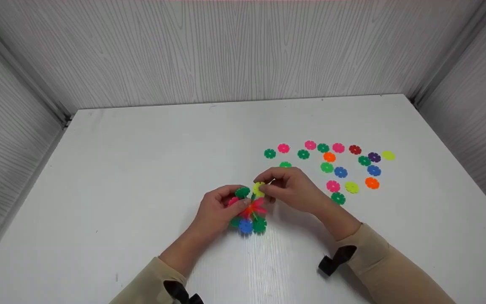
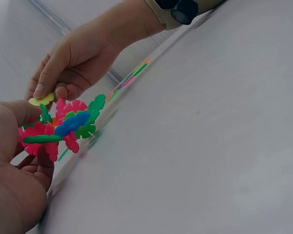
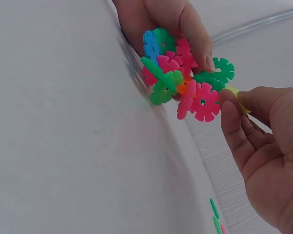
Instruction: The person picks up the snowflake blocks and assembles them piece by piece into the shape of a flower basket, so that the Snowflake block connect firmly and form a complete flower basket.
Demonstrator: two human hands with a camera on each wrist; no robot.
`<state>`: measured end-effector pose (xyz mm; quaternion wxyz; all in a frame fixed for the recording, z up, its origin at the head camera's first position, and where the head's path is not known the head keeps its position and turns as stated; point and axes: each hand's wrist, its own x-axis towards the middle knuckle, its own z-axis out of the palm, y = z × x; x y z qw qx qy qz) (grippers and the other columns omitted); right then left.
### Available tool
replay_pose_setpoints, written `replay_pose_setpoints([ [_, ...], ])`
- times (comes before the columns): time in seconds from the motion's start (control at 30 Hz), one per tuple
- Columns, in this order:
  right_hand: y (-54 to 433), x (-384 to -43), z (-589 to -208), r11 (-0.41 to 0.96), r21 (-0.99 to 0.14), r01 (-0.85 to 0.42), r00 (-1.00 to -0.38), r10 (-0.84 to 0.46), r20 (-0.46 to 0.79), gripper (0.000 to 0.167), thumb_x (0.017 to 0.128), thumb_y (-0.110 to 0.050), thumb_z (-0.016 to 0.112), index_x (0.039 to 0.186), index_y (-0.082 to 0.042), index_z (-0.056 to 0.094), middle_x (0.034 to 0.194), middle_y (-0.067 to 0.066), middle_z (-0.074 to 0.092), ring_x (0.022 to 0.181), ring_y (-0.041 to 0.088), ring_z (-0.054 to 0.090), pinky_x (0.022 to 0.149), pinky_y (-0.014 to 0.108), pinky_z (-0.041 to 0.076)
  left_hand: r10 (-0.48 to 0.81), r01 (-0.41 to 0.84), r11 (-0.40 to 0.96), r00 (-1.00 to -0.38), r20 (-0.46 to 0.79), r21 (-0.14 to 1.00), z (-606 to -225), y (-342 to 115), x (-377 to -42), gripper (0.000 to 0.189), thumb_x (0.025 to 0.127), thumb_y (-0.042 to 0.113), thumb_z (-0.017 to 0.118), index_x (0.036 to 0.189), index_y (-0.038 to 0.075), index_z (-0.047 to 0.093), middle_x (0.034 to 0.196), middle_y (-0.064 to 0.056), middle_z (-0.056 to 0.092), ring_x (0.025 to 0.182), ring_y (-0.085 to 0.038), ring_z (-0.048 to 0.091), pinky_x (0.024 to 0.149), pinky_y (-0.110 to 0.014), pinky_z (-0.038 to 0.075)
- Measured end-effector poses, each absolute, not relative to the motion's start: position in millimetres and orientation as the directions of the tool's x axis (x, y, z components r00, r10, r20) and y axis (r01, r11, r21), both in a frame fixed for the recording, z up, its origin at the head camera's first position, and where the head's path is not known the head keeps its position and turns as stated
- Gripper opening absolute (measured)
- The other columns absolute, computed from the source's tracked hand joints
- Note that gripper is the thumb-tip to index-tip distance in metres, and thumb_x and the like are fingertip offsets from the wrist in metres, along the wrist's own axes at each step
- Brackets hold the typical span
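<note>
Head view | left hand [image 1: 215,210] gripped disc cluster [image 1: 251,208] in its fingers, near-left of loose discs [image 1: 337,173] | right hand [image 1: 297,191] pinched yellow disc [image 1: 258,189] in fingertips, likewise left of them

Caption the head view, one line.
Left hand holds a cluster of notched discs; right hand pinches a yellow disc beside it.

No legible text, labels, numbers, signs
</note>
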<state>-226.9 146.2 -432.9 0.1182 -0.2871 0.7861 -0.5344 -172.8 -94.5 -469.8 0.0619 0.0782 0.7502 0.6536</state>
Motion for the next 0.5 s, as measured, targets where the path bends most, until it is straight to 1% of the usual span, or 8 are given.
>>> replay_pose_setpoints([
  [0.2, 145.6, -226.5, -433.3, 0.266, -0.898, -0.350, -0.805, -0.575, 0.143, 0.025, 0.102, -0.015, 0.074, 0.123, -0.002, 0.075, 0.104, 0.004, 0.076, 0.080, 0.023, 0.072, 0.078, 0.029, 0.063, 0.230, 0.068, 0.135, -0.973, 0.036, 0.989, -469.7, -93.2, -172.0, 0.041, 0.098, 0.026, 0.079, 0.134, 0.009, 0.069, 0.122, -0.005, 0.070, 0.115, -0.025, 0.064, 0.097, -0.027, 0.057],
  [0.5, 145.2, -225.2, -431.4, 0.262, -0.909, -0.325, -0.818, -0.560, 0.131, 0.028, 0.101, -0.016, 0.074, 0.125, -0.003, 0.074, 0.106, 0.003, 0.076, 0.082, 0.024, 0.073, 0.080, 0.030, 0.063, 0.264, 0.095, 0.100, -0.962, 0.065, 0.990, -467.8, -93.1, -171.1, 0.036, 0.100, 0.022, 0.077, 0.132, 0.010, 0.064, 0.119, -0.006, 0.072, 0.115, -0.025, 0.066, 0.100, -0.028, 0.056],
])
